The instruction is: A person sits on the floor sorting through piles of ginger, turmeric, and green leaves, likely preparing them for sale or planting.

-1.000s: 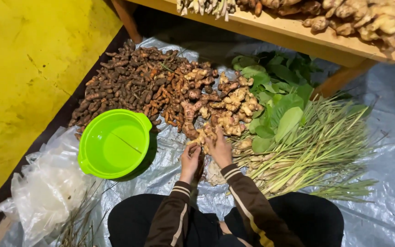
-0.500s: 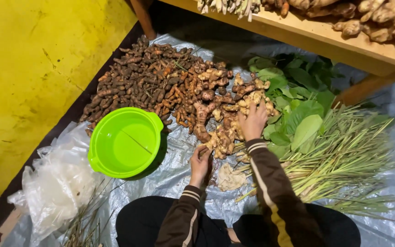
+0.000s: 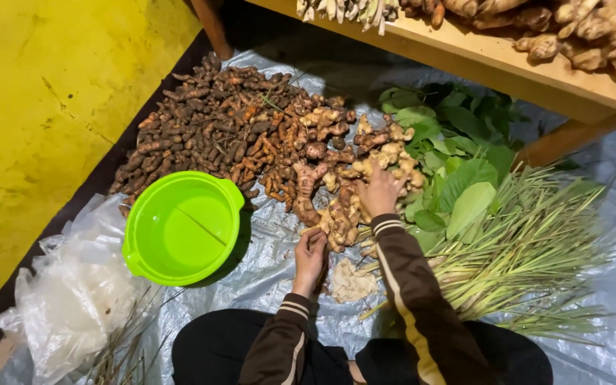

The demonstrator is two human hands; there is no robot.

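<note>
Ginger roots [image 3: 365,171] on plastic sheet [image 3: 265,264], floor-level.

one head-worn view, looking steeply down from close above onto the plastic sheet [image 3: 272,264]

Hands [image 3: 344,221] on ginger roots [image 3: 365,167], green basin [image 3: 180,228], leaves [image 3: 458,164]

Green basin [image 3: 180,227] blocks left — lemongrass [image 3: 529,257] right.
</note>
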